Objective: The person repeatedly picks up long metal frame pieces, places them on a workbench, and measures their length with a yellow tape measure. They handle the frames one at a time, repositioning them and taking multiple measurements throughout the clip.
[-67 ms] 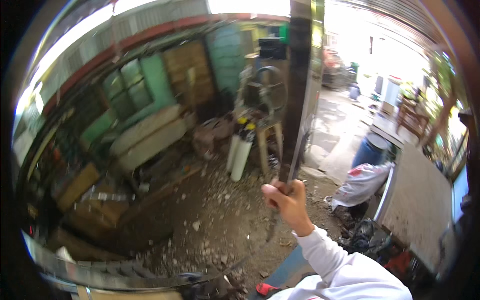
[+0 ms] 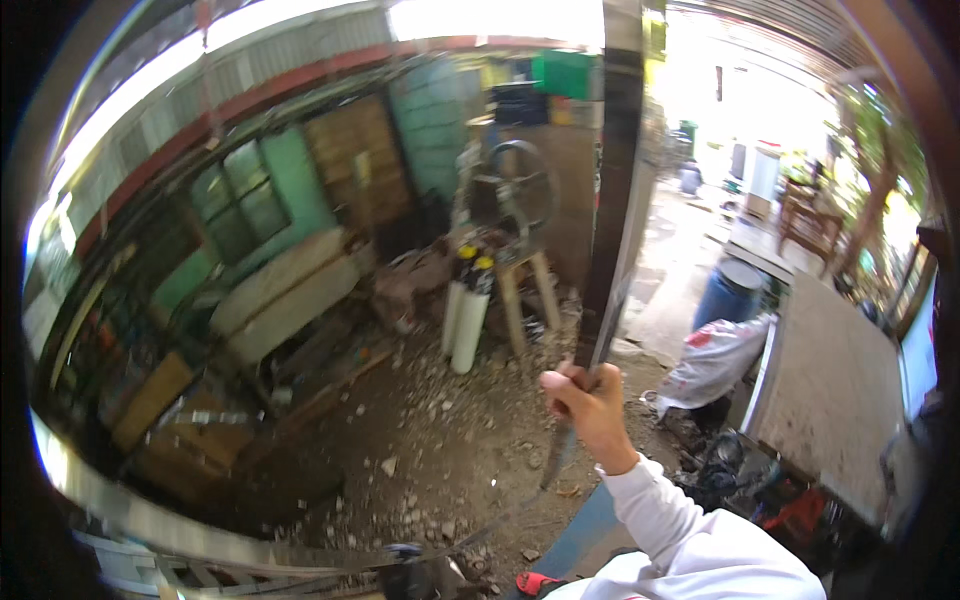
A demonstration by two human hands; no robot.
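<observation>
My right hand (image 2: 592, 405) is closed in a fist, thumb upward, at the lower part of a long dark bar (image 2: 612, 200) with a pale right edge. The bar rises past the top of the picture. Its far end is out of sight. Below the fist, a narrow dark strip (image 2: 553, 462) hangs down and curves away to the lower left; whether it joins the bar, I cannot tell. A white sleeve (image 2: 660, 515) covers my right forearm. My left hand is outside the picture.
Two pale cylinders with yellow tops (image 2: 470, 325) stand beside a wooden stand (image 2: 530, 290) with a wheel. To the right are a blue barrel (image 2: 733, 292), a stuffed white sack (image 2: 715, 365) and a grey tabletop (image 2: 825, 370). Stones litter the dirt floor (image 2: 420, 430).
My right fist and the dark bar have shifted slightly to the right and the fist a little lower. The background has moved slightly left, and the picture is less blurred.
</observation>
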